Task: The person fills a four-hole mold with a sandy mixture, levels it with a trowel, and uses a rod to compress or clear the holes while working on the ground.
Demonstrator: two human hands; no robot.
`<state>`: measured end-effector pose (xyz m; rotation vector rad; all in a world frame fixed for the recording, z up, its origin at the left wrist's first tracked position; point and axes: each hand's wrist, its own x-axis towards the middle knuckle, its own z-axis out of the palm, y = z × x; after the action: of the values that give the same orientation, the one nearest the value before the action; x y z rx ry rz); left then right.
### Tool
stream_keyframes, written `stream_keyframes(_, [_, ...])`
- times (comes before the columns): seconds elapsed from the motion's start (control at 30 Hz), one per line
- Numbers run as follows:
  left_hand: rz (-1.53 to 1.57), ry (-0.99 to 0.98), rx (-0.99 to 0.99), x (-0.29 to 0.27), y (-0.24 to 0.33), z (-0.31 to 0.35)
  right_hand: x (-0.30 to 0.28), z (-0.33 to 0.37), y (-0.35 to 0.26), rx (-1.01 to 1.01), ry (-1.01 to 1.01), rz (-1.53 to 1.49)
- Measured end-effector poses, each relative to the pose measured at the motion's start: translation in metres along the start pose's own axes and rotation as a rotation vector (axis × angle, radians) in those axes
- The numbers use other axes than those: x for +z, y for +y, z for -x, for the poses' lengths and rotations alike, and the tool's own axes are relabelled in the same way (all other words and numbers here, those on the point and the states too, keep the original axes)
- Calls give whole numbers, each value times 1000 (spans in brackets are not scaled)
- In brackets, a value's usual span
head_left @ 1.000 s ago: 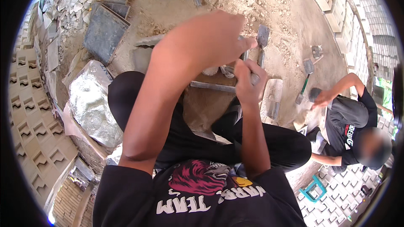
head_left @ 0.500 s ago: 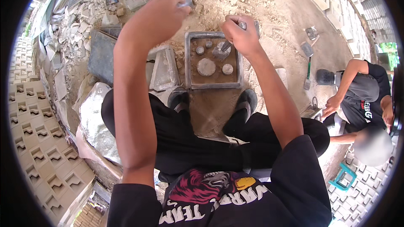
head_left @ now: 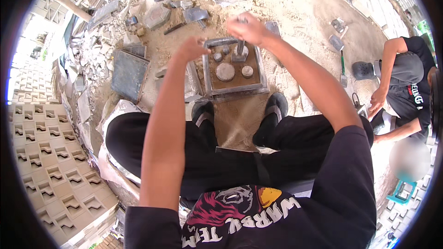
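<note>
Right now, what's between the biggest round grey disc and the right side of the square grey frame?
In the head view, a smaller round grey disc sits between them, with brown earthy fill around it.

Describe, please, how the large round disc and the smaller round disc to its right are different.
The large disc is clearly wider than the small disc. The large disc sits toward the left of the square frame, the small disc toward its right. Both are round, pale grey and inside the frame.
</note>
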<state>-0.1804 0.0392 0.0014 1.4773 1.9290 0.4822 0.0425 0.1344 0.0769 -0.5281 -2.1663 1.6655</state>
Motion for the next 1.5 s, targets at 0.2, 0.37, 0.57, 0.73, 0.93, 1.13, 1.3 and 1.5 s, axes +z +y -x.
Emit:
stream_keyframes(0.2, [203,94,38,51,4,18,3,-13,-16,59,-6,43])
stream_keyframes(0.37, [252,153,173,76,41,17,9,-13,-4,200,54,218])
stream_keyframes(0.57, [871,461,206,121,57,-31,-29,-5,-51,10,-99,537])
stream_keyframes(0.73, [1195,450,219,97,101,-21,-83,42,-46,-55,191,618])
stream_keyframes(0.93, [1141,472,315,99,93,-17,-117,87,23,163,-269,1018])
stream_keyframes(1.13, [1137,319,372,108,79,-12,-135,93,31,372,-329,1051])
stream_keyframes(1.3, [1050,268,418,100,90,-1,-131,88,20,240,-227,934])
stream_keyframes(1.5, [1067,374,330,109,100,7,-136,88,7,314,-257,996])
